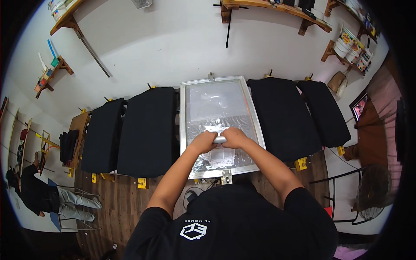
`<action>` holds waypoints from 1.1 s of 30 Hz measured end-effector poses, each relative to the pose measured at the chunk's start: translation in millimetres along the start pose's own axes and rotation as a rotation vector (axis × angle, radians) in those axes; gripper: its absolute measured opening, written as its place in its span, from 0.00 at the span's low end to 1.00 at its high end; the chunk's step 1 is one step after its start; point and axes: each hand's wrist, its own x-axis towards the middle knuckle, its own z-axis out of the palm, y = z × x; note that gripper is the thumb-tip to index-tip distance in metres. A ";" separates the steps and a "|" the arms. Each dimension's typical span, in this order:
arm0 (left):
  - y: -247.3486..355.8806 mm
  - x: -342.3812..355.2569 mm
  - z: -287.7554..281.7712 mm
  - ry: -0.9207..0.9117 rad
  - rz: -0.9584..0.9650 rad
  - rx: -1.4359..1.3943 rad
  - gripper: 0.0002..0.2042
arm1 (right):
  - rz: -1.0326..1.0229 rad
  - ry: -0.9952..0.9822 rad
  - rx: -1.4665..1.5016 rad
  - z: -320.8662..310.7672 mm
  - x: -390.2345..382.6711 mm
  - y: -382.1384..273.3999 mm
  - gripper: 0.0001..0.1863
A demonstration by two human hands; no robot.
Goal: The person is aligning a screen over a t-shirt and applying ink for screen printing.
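A silver-framed screen (208,99) covered in glossy clear film lies in front of me, held by metal clamps at its top and bottom edges. My left hand (204,141) and my right hand (234,138) both grip a silver squeegee (220,139) on the lower middle of the screen, fingers wrapped round its handle. Whitish material shows through or on the screen around the blade. Several pallets covered in black fabric, such as the left one (147,130) and the right one (281,117), flank the screen.
Wooden shelves (277,9) with tubs and tools line the white wall above. A co-worker (32,190) is at the far left by a folded black fabric pile (69,147). A fan (373,188), metal railing and small screen display (359,107) stand at the right.
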 end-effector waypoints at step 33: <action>17.4 -57.1 96.5 0.284 0.020 0.076 0.20 | -0.129 0.269 -0.018 96.6 -55.5 -13.6 0.17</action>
